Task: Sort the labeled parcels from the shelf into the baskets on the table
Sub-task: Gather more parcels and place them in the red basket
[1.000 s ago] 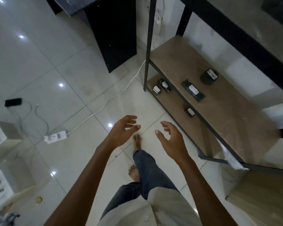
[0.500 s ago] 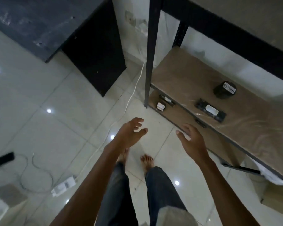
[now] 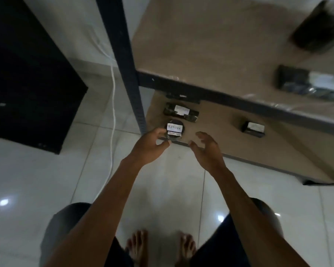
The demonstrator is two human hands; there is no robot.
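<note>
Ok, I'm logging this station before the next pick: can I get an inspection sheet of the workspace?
Surface: lower shelf, three parcels on it.
Job's things: round parcel, labelled, near front edge; long parcel behind it; small parcel to the right; flat parcel and dark parcel, blurred, on upper shelf.
Clutter: nothing seen.
Hands: left hand open, by the round parcel; right hand open, empty.
Cables: white cable on the floor.
Surroundings: tiled floor, black cabinet.
</note>
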